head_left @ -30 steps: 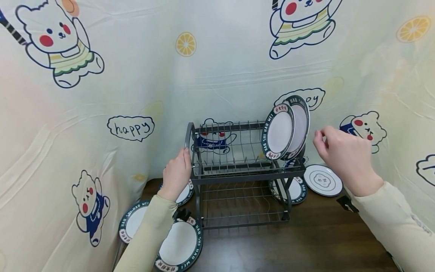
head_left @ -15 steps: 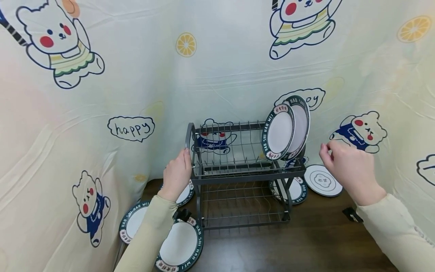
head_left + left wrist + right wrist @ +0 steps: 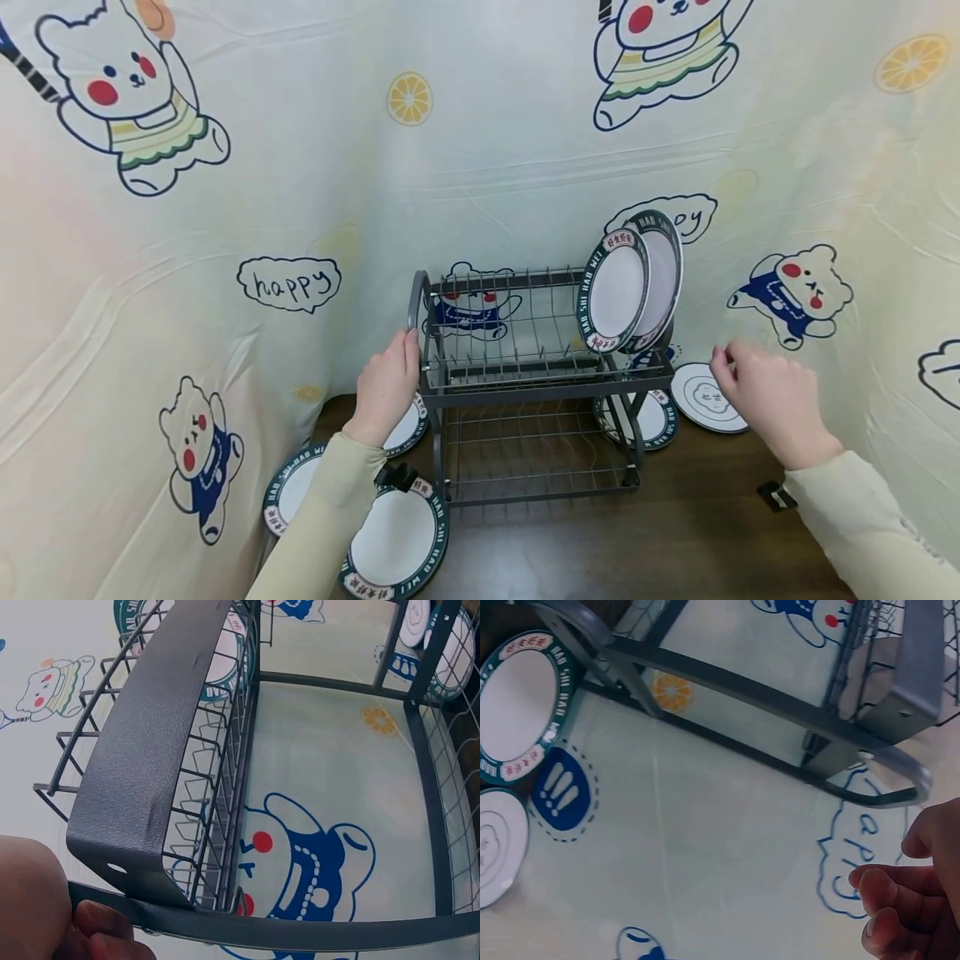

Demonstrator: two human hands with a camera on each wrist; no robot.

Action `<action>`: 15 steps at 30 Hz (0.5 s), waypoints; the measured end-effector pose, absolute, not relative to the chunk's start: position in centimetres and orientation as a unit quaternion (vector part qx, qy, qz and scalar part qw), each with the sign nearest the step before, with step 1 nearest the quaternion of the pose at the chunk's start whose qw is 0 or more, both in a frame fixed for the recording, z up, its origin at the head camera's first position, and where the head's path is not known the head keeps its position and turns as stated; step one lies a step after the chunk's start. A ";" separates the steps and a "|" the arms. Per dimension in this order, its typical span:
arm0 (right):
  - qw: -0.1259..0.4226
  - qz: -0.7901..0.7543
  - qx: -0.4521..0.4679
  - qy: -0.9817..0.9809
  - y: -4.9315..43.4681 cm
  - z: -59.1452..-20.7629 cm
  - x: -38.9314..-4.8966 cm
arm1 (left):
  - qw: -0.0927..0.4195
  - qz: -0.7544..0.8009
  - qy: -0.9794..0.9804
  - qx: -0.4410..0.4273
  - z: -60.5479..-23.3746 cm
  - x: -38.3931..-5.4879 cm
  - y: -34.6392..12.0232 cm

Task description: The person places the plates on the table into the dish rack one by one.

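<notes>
A dark metal two-tier dish rack (image 3: 551,393) stands on the table. My left hand (image 3: 385,387) grips the left side of its frame, and the left wrist view shows fingers (image 3: 105,922) curled round the frame bar. Two round plates with green lettered rims, a front plate (image 3: 615,292) and a rear plate (image 3: 666,267), stand tilted in the upper tier's right end. Right of the rack, my right hand (image 3: 776,404) hovers with loosely curled fingers and holds nothing; the right wrist view shows its thumb (image 3: 922,832) apart from the fingers. Nearest to it lies an upside-down plate (image 3: 705,396).
Another green-rimmed plate (image 3: 660,421) lies behind the rack's right leg. To the left lie a front plate (image 3: 397,537), a plate (image 3: 294,492) partly under my sleeve, and one (image 3: 408,429) behind my left wrist. A printed curtain (image 3: 480,167) hangs behind the dark wooden table (image 3: 555,550).
My right hand has moved down and slightly right, away from the upright plates. My left hand stays on the rack; the rack and plates have not moved.
</notes>
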State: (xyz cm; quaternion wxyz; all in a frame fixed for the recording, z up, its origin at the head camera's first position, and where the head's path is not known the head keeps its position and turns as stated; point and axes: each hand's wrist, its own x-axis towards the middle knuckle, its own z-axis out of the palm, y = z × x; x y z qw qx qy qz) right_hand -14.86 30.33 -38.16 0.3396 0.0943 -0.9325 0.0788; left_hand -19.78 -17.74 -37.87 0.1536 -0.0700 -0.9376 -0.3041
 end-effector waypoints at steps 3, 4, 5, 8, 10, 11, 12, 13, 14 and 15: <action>0.330 0.080 0.083 -0.937 30.8 -39.0 -14.9 | 0.147 -0.307 -0.938 -0.072 -37.8 -19.8 -17.7; 0.327 0.081 0.081 -0.938 31.0 -39.3 -14.9 | 0.143 -0.310 -0.937 -0.072 -37.7 -19.8 -17.7; 0.326 0.080 0.079 -0.939 31.1 -39.6 -15.0 | 0.139 -0.313 -0.937 -0.072 -37.7 -19.8 -17.8; 0.320 0.082 0.070 -0.941 31.5 -40.6 -15.1 | 0.129 -0.327 -0.933 -0.073 -37.7 -19.8 -17.8; 0.308 0.083 0.066 -0.946 31.7 -41.3 -15.2 | 0.124 -0.331 -0.933 -0.073 -37.7 -19.8 -17.9; 0.300 0.084 0.064 -0.948 31.8 -41.6 -15.2 | 0.123 -0.332 -0.932 -0.073 -37.7 -19.8 -17.9; 0.291 0.088 0.061 -0.951 31.9 -41.9 -15.2 | 0.123 -0.333 -0.932 -0.073 -37.7 -19.8 -17.9; 0.279 0.091 0.057 -0.954 32.0 -42.2 -15.2 | 0.123 -0.334 -0.932 -0.074 -37.7 -19.8 -17.9; 0.267 0.094 0.052 -0.958 32.2 -42.5 -15.2 | 0.124 -0.335 -0.931 -0.075 -37.7 -19.8 -17.9; 0.255 0.097 0.047 -0.961 32.3 -42.7 -15.2 | 0.124 -0.336 -0.931 -0.076 -37.7 -19.9 -17.9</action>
